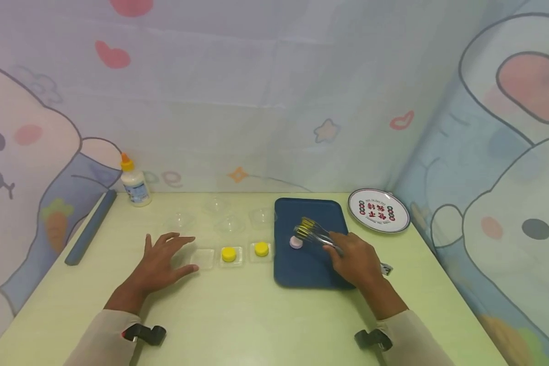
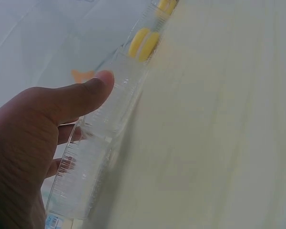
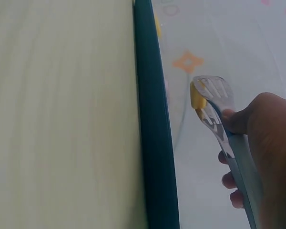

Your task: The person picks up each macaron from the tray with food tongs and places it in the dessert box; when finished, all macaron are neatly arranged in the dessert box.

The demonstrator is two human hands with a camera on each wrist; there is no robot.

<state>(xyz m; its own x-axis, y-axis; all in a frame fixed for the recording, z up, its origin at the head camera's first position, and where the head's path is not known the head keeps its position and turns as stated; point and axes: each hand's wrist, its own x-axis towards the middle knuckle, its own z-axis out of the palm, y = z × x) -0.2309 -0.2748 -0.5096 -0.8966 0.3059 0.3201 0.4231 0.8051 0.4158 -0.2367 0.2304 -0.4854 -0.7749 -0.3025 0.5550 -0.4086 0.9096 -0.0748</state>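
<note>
My right hand [image 1: 358,259] grips metal tongs [image 3: 240,164], their slotted ends pinching a yellow macaron [image 3: 197,96] over the dark blue tray [image 1: 297,272]. A pale pink macaron [image 1: 296,242] lies on that tray, just below the tong tips. On the left, my left hand [image 1: 157,264] is spread beside a clear plastic box [image 1: 204,259], thumb and fingers straight and apart. In the left wrist view its thumb [image 2: 93,90] overlaps the clear boxes. Two more boxes in the row each hold a yellow macaron [image 1: 229,254], the farther macaron [image 1: 262,249] being nearest the tray.
Several clear domed lids [image 1: 229,223] stand behind the boxes. A glue bottle [image 1: 135,183] with an orange tip is at the back left, near a grey-blue bar [image 1: 91,229]. Behind the tray's right side sits a printed white plate [image 1: 378,197]. A patterned curtain [image 1: 238,101] hangs behind.
</note>
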